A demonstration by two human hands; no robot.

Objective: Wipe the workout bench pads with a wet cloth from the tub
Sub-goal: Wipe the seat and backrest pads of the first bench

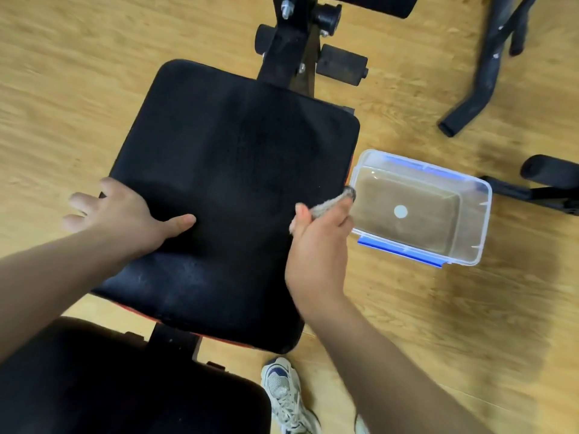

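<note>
A black workout bench pad [232, 170] fills the middle of the head view, with a second black pad [103, 383] below it at the bottom left. My left hand [125, 214] lies flat on the upper pad's left edge, fingers spread. My right hand [319, 242] is at the pad's right edge, shut on a bunched grey cloth [332, 203] that pokes out past the fingers. Just right of that hand, a clear plastic tub [470, 214] with blue clips stands on the floor and holds water.
The black bench frame with foam rollers [341, 64] runs away at the top. Black metal legs [488, 67] and another roller [548, 170] lie on the wooden floor to the right. A white sneaker [285, 393] stands beside the lower pad.
</note>
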